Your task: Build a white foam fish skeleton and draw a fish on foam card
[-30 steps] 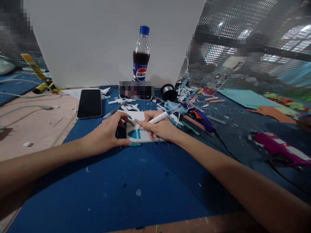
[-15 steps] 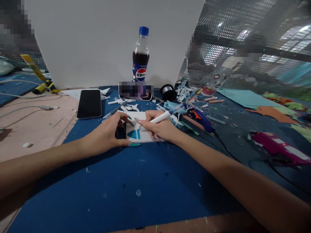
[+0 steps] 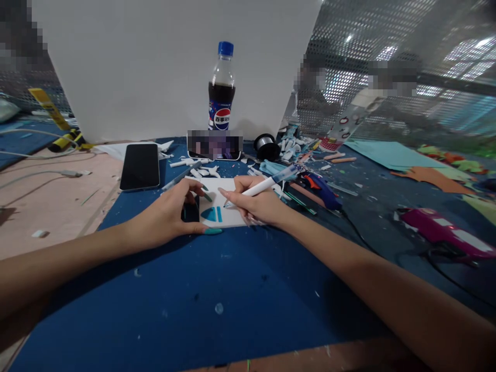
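Observation:
A small white board (image 3: 228, 221) lies flat on the blue table surface, with a blue filled half-oval and a narrow blue bar drawn on its left part. My left hand (image 3: 172, 209) steadies its left side, thumb along the near edge and curved fingertips on its top. In my right hand (image 3: 258, 204) is a white marker (image 3: 260, 186), pinched between thumb and fingers and slanting up to the right. The marker's tip is at the board's surface, just right of the blue bar. My right hand covers the board's right part.
A cola bottle (image 3: 221, 95) and a propped phone (image 3: 214, 146) stand behind the board. Another phone (image 3: 140, 166) lies left. White scraps (image 3: 292, 147), a wire spool (image 3: 266, 147) and a blue glue gun (image 3: 321, 188) lie right; a magenta tool (image 3: 445, 232) sits farther right.
The marker tip has shifted slightly right, away from the blue bar. My left hand keeps its place on the board. The whole view has shifted a little.

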`<state>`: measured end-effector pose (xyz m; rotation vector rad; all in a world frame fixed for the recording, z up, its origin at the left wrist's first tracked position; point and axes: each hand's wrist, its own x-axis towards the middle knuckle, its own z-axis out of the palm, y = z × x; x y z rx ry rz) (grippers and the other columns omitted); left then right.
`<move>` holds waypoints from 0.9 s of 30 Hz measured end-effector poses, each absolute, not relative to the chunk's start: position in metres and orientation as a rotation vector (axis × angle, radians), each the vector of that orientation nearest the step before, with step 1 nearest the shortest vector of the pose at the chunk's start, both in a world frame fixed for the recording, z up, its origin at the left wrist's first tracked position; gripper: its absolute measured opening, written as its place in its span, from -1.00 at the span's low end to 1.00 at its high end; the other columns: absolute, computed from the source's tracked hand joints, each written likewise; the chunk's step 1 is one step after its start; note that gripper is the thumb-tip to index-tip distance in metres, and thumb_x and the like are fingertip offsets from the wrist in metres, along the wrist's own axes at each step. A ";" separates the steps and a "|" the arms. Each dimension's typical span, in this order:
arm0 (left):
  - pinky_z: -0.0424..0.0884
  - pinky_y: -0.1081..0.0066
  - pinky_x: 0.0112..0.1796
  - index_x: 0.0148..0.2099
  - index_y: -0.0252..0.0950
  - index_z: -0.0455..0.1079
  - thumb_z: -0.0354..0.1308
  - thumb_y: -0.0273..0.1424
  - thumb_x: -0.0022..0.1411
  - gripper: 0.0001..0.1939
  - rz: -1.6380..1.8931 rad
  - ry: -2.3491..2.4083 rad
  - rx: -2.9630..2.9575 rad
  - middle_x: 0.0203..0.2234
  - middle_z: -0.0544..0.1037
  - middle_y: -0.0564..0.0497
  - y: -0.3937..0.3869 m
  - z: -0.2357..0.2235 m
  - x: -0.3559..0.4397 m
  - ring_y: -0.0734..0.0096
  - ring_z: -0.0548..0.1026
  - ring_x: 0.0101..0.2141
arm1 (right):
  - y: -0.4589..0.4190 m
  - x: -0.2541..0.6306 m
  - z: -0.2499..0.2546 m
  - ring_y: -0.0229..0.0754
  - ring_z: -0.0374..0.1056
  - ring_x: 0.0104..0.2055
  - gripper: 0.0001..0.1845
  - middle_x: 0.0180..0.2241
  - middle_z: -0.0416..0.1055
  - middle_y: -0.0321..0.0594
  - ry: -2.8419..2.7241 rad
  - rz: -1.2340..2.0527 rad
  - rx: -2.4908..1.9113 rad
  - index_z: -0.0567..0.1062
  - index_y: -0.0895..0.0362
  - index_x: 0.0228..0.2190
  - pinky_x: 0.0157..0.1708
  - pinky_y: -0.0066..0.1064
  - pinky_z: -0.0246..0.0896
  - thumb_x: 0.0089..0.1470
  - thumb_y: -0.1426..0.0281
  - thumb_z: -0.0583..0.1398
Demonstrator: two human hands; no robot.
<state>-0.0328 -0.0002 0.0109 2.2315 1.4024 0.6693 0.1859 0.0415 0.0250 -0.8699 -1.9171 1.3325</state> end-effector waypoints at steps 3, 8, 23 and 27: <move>0.44 0.25 -0.27 0.02 -0.21 0.10 0.23 -0.06 0.03 -0.39 0.627 1.411 2.234 -0.16 0.39 -0.08 0.000 0.012 -0.033 0.19 0.43 -0.21 | 0.043 0.186 0.024 -0.45 0.08 -0.83 -0.58 -0.82 0.22 -0.48 -1.943 1.359 -0.856 0.13 0.11 -0.64 -0.85 -0.63 -0.07 0.08 0.34 0.23; 0.42 0.26 -0.27 0.02 -0.23 0.10 0.23 -0.08 0.02 -0.39 0.640 1.422 2.219 -0.20 0.38 -0.06 0.000 0.012 -0.032 0.21 0.43 -0.22 | 0.045 0.185 0.023 -0.45 0.12 -0.81 -0.62 -0.80 0.22 -0.49 -1.985 1.404 -0.830 0.17 0.12 -0.60 -0.81 -0.64 0.02 0.09 0.31 0.22; 0.41 0.30 -0.29 0.03 -0.23 0.10 0.23 -0.10 0.03 -0.39 0.701 1.399 2.220 -0.17 0.38 -0.06 -0.002 0.009 -0.031 0.26 0.41 -0.23 | 0.045 0.185 0.024 -0.48 0.14 -0.78 -0.57 -0.78 0.10 -0.53 -1.976 1.476 -0.739 0.15 0.14 -0.67 -0.80 -0.66 0.05 0.04 0.38 0.27; 0.41 0.29 -0.28 0.01 -0.23 0.11 0.24 -0.10 0.01 -0.40 0.715 1.385 2.214 -0.15 0.39 -0.07 -0.001 0.009 -0.031 0.25 0.42 -0.23 | 0.047 0.186 0.021 -0.49 0.11 -0.77 -0.58 -0.77 0.09 -0.53 -2.002 1.475 -0.727 0.18 0.15 -0.67 -0.80 -0.66 0.02 -0.01 0.38 0.30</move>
